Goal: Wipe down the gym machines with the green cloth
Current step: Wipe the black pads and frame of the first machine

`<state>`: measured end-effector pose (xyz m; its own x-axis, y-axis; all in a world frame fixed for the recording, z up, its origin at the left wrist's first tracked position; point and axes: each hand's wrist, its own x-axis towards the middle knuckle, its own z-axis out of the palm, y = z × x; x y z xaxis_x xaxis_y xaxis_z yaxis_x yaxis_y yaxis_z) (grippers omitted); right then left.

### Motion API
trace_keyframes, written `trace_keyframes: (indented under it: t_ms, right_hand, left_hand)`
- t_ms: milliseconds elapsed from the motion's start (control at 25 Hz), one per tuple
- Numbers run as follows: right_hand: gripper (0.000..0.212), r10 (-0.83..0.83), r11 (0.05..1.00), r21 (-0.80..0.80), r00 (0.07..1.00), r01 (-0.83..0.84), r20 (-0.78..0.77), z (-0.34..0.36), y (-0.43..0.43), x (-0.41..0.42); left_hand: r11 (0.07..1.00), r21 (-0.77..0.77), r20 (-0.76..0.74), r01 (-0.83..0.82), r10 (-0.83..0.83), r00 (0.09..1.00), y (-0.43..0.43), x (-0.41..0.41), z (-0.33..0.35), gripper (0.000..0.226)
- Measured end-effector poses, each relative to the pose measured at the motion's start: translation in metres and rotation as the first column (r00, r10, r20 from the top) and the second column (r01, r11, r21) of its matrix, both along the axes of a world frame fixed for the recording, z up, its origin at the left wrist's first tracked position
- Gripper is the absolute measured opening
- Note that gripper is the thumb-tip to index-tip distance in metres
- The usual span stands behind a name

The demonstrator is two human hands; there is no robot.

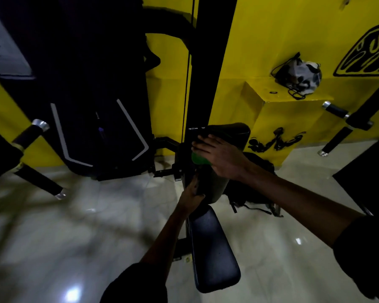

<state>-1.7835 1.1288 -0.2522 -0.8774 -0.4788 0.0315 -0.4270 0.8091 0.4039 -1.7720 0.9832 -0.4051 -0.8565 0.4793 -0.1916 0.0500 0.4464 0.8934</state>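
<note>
I am mid-wipe: my right hand (pixel 219 157) presses the green cloth (pixel 200 159) flat-fingered on the pad (pixel 214 184), my left hand (pixel 193 192) grips its left edge, and I judge a lower sweep comes next.

Two arms in shot. First up: black loose fabric left sleeve (pixel 136 285), plain, hem stopping around elbow. Over to black fabric right sleeve (pixel 365 256): same plain dark material, wide hem. Below hems, left forearm (pixel 162 232) and right forearm (pixel 293 193) bare. Uncovered too: left grip (pixel 193 191), right grip (pixel 219 154). Dim light, weave unreadable.
</note>
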Motion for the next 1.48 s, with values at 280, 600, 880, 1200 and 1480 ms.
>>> trace_keyframes:
  t_ms: [280,600,880,1200,1480]
  right_hand:
    - [0.058,0.105,0.978,0.184,0.994,-0.102,-0.005,-0.006,-0.017,-0.002]
    - [0.068,0.175,0.959,0.229,0.985,-0.168,-0.011,-0.038,-0.018,-0.014]
    - [0.058,0.053,0.943,0.326,0.997,-0.07,0.061,-0.096,-0.028,-0.013]
    - [0.085,0.051,0.89,0.443,0.991,-0.103,0.128,-0.139,-0.026,-0.013]
    - [0.072,0.014,0.881,0.46,0.98,-0.106,0.2,-0.194,-0.043,-0.011]
  left_hand:
    - [0.981,0.011,-0.059,-0.193,0.193,0.979,0.018,0.024,-0.003,0.081]
    - [0.931,0.024,-0.012,-0.364,0.365,0.931,0.048,0.033,-0.034,0.079]
    - [0.887,-0.081,-0.034,-0.455,0.453,0.891,0.024,0.056,-0.116,0.085]
    - [0.862,-0.102,0.04,-0.496,0.502,0.864,0.028,0.075,-0.163,0.083]
    - [0.841,-0.164,0.085,-0.516,0.533,0.842,0.02,0.095,-0.197,0.084]
